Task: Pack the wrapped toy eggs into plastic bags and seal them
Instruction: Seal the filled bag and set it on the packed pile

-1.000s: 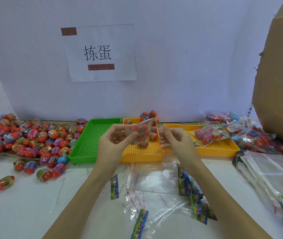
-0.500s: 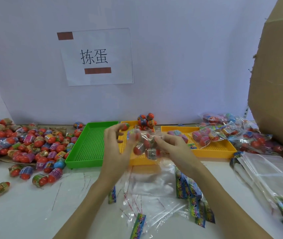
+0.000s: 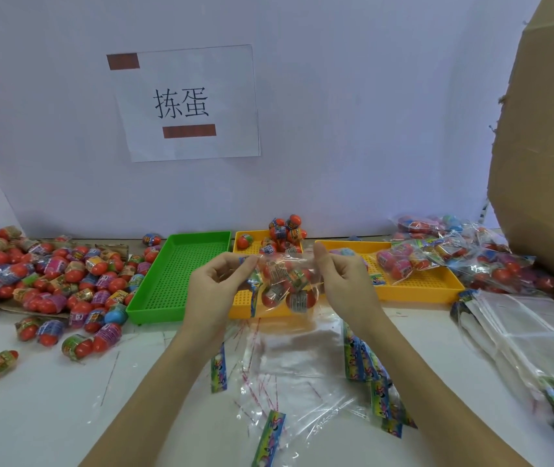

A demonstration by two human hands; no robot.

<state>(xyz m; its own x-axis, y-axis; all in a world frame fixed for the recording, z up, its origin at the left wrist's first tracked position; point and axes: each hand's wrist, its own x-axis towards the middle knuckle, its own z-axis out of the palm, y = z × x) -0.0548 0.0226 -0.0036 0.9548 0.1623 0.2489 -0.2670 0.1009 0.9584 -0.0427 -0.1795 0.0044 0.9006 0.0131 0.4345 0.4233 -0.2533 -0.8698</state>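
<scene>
A clear plastic bag (image 3: 285, 281) holding several wrapped toy eggs hangs in the air above the small yellow tray (image 3: 245, 308). My left hand (image 3: 216, 291) pinches the bag's top left edge and my right hand (image 3: 344, 284) pinches its top right edge. A big heap of loose wrapped eggs (image 3: 50, 274) covers the table's left side. More loose eggs (image 3: 285, 230) are piled at the back of the small yellow tray. Empty clear bags (image 3: 296, 372) with coloured headers lie on the table under my forearms.
An empty green tray (image 3: 181, 274) stands left of the yellow one. A larger yellow tray (image 3: 413, 288) to the right holds filled bags (image 3: 400, 261), with more filled bags (image 3: 491, 261) beyond it. A stack of unused bags (image 3: 531, 338) lies at right, under a cardboard box (image 3: 545, 129).
The bag of eggs has dropped from upright between my hands to hanging below them. My hands have spread slightly apart along its top edge.
</scene>
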